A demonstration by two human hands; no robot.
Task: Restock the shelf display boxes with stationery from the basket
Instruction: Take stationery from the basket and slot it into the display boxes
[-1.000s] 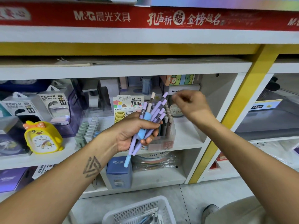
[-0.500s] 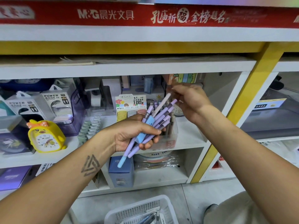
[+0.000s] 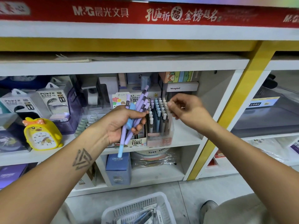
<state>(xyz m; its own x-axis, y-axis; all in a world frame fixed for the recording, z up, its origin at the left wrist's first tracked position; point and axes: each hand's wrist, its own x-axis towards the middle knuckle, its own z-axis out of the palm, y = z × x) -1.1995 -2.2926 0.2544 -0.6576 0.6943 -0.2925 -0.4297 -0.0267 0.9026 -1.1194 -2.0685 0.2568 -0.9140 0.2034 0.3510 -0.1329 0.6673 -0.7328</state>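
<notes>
Pens [image 3: 139, 110], purple with one blue: a bundle clenched in my left hand [image 3: 124, 123], fingers wrapped round it, before the shelf [image 3: 184, 138]. Right hand [image 3: 186, 107]: fingers curled above the display box [image 3: 159, 126] of upright pens; whether they pinch anything, I cannot tell. Basket [image 3: 139, 209]: on floor below.

The white shelf board [image 3: 184, 136] behind both hands carries a clear plastic display box of upright pens [image 3: 159, 125], a yellow duck-shaped alarm clock [image 3: 42, 135] left of the left hand [image 3: 123, 122], while below them a white perforated plastic basket [image 3: 137, 207] sits on the grey floor [image 3: 202, 189].

basket [image 3: 137, 209] cut off, right hand [image 3: 186, 109] perhaps empty
</notes>
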